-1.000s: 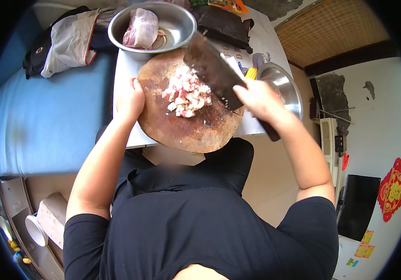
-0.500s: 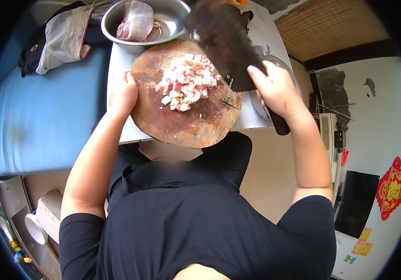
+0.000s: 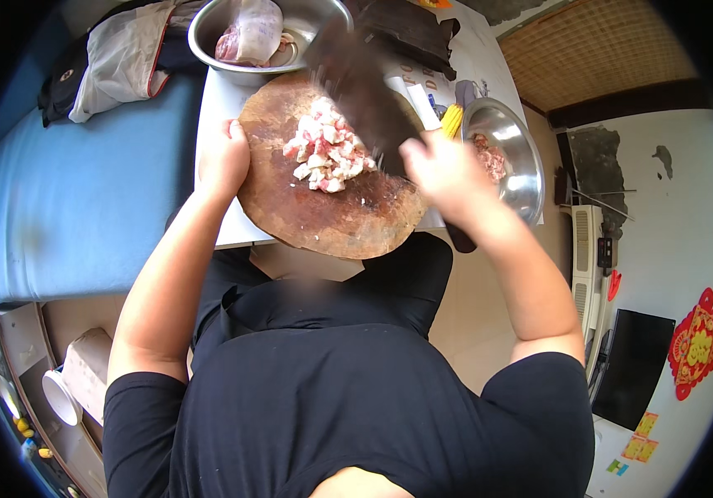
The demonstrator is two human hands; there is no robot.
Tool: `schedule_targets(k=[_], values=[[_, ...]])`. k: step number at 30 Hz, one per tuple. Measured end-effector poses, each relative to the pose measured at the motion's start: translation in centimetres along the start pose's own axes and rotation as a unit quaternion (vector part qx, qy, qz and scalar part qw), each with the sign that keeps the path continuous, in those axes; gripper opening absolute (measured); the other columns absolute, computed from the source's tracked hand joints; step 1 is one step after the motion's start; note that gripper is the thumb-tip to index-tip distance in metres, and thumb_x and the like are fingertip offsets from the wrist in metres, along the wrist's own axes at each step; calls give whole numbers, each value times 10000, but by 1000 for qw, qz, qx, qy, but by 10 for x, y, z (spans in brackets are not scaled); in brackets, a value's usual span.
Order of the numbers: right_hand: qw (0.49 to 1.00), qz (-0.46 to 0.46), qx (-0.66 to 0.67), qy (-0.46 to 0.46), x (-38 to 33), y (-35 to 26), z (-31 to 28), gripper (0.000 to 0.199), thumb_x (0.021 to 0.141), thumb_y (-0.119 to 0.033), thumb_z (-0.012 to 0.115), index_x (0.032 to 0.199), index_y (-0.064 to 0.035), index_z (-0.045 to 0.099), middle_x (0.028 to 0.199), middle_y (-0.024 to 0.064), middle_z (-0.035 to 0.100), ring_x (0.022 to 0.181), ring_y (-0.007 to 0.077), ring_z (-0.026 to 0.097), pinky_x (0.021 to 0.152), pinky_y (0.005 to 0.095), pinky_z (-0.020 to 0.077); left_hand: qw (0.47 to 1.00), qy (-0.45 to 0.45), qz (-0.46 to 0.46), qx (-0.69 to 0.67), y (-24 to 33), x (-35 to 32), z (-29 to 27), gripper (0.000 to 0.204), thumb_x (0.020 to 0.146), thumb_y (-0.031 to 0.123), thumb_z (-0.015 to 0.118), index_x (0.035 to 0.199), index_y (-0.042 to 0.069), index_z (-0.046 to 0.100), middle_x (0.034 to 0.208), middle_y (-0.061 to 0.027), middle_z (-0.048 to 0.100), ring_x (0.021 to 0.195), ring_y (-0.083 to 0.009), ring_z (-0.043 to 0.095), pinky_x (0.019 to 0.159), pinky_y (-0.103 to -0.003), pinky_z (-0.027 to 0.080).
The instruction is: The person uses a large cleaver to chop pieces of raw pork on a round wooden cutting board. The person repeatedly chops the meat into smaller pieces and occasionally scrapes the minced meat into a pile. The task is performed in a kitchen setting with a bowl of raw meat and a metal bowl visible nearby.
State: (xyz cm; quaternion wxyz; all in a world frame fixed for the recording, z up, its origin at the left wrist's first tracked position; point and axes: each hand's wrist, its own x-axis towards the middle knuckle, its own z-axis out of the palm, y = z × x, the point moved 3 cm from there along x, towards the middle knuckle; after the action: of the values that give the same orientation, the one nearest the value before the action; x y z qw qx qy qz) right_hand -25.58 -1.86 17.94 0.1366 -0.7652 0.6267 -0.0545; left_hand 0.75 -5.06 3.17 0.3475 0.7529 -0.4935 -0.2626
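Diced meat point(image 3: 323, 153) sits cut small on the chopping board point(image 3: 348, 228), my right grip point(image 3: 453, 176) wrapped round the cleaver point(image 3: 377, 120), my left grip point(image 3: 223, 162) at the board's left rim, closure unclear, chopped meat point(image 3: 489, 158) bowled right of the board, an uncut slab point(image 3: 255, 33) beyond it.

Left: blue padded surface point(image 3: 90, 207); at its far end, pale cloth point(image 3: 126, 58) with red edging, over dark fabric point(image 3: 64, 93). Far centre: dark flat bag point(image 3: 406, 35). Far right: woven tan panel point(image 3: 605, 50). Near left: white round container point(image 3: 61, 397) beside pale box point(image 3: 89, 365). Near right: red ornament point(image 3: 697, 344) (gold-patterned at centre), beside black panel point(image 3: 632, 369); smaller yellow-orange stickers point(image 3: 640, 448) below.
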Motion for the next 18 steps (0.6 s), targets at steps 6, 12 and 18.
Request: schedule_targets(k=[6, 12, 18], values=[[998, -11, -4, -58, 3, -11, -33, 358, 890, -323, 469, 989, 5, 573, 872, 229, 626, 858, 394, 600, 771, 440, 481, 999, 35, 12, -10, -15, 3, 1, 376, 936, 267, 363, 1103, 9, 578, 1088, -231, 594, 1043, -385, 545, 919, -410, 411], [990, 31, -88, -106, -4, -17, 13, 414, 898, -365, 454, 966, 32, 551, 902, 262, 618, 865, 423, 589, 775, 442, 474, 999, 33, 17, 0, -25, 12, 15, 396, 954, 314, 346, 1180, 51, 537, 1106, -213, 596, 1045, -399, 543, 884, -421, 423], [996, -76, 35, -4, 3, -18, -34, 322, 897, -297, 514, 974, 11, 571, 591, 69, 552, 481, 140, 524, 479, 285, 437, 999, 41, 4, -16, -29, 13, 7, 406, 950, 298, 354, 1162, 8, 543, 1128, -229, 581, 1075, -389, 530, 924, -410, 406]])
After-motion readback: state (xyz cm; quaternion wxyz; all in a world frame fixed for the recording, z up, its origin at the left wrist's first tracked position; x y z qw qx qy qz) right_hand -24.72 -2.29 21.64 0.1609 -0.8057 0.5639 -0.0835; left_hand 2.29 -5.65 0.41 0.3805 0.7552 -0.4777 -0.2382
